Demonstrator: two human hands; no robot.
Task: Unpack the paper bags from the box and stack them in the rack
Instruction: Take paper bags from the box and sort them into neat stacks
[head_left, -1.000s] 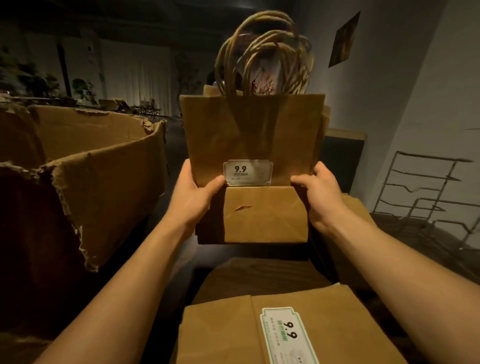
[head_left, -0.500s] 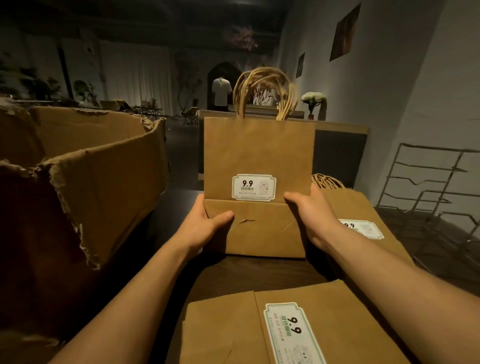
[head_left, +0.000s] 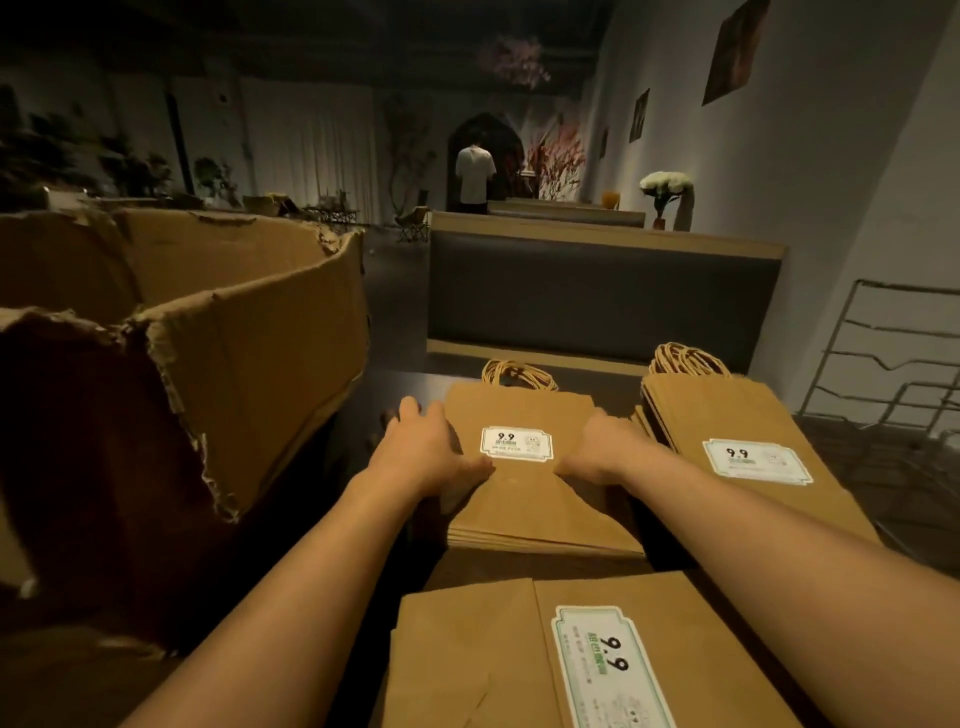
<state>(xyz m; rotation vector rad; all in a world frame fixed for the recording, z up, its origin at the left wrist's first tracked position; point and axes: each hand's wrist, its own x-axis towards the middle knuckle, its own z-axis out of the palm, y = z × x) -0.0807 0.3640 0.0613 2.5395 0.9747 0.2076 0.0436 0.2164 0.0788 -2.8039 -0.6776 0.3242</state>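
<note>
A stack of flat brown paper bags (head_left: 524, 410) with a white 9.9 label lies on the dark table in the middle. My left hand (head_left: 423, 449) grips its left edge and my right hand (head_left: 605, 447) grips its right edge. A second stack of bags (head_left: 727, 415) lies to the right, and a third stack (head_left: 467, 654) lies nearest me. The torn cardboard box (head_left: 249, 358) stands open at the left. The wire rack (head_left: 883, 374) stands at the right against the wall.
A dark padded bench back (head_left: 597, 291) runs across behind the table. A person in a white shirt (head_left: 474, 174) stands far off by an arched doorway. White flowers (head_left: 665, 184) sit on the ledge beyond the bench.
The stack in my hands was held upright and high; it came down and now lies flat on the table, handles pointing away. Both hands stayed on its sides.
</note>
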